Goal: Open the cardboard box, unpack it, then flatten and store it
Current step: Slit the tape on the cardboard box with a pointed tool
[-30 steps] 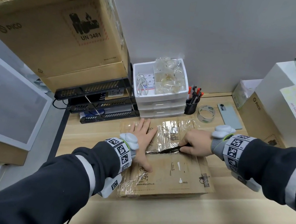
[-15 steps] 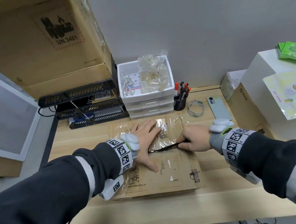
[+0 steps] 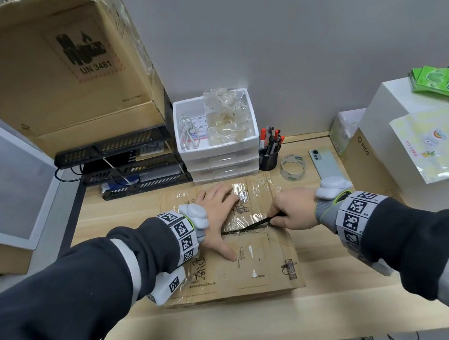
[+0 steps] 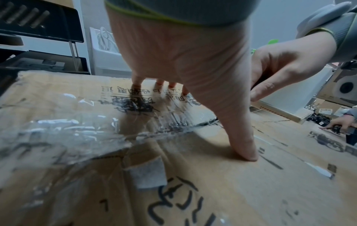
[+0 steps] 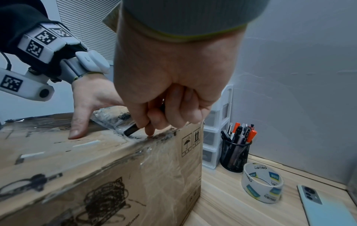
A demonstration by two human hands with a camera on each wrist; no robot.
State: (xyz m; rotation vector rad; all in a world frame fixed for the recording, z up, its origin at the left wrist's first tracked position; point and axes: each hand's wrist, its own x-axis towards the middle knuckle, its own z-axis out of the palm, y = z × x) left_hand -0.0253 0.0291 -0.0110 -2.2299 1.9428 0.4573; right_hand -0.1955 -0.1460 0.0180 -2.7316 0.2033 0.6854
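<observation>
Overhead, the taped cardboard box (image 3: 248, 258) sits mid-bench, left hand (image 3: 215, 220) spread flat on it. Left wrist view: straight fingers (image 4: 239, 137) press the top. Right wrist view: the right hand (image 5: 170, 91) clutches a black cutter (image 5: 131, 130) at the tape seam.

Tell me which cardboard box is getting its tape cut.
The low taped box on the desk, under both hands; the others sit untouched at the sides.

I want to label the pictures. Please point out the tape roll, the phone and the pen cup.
tape roll (image 5: 262, 182): right wrist view, outer side.
phone (image 5: 326, 207): right wrist view, back.
pen cup (image 3: 267, 160): head view, mesh wall.
</observation>
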